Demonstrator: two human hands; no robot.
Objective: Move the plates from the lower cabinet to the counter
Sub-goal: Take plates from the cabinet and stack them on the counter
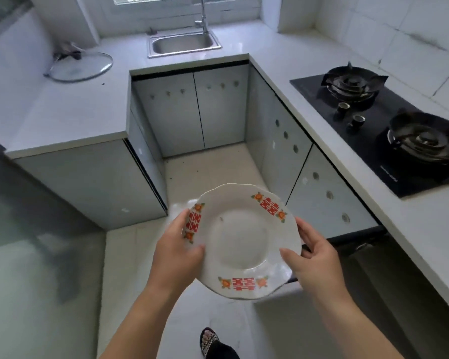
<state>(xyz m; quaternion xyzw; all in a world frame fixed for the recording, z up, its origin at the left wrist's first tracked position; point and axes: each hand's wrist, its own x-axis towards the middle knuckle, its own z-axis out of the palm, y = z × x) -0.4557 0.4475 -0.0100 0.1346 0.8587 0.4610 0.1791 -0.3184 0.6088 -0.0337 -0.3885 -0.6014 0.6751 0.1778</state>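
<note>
A white plate [240,237] with a scalloped rim and red-and-orange flower marks hangs over the floor in the middle of the view, tilted a little toward me. A second rim shows just under its lower edge, so it may be a small stack. My left hand [178,251] grips its left rim, thumb on top. My right hand [313,257] holds the right rim, thumb on the plate's face. The white counter [70,117] runs along the left, back and right. A lower cabinet at the right [373,257] stands open and dark behind my right hand.
A glass pot lid [79,66] lies on the left counter. A steel sink [184,44] with a tap sits at the back. A black two-burner gas hob [389,130] fills part of the right counter. Grey cabinet doors [197,112] line the floor space. My sandalled foot [213,343] is below.
</note>
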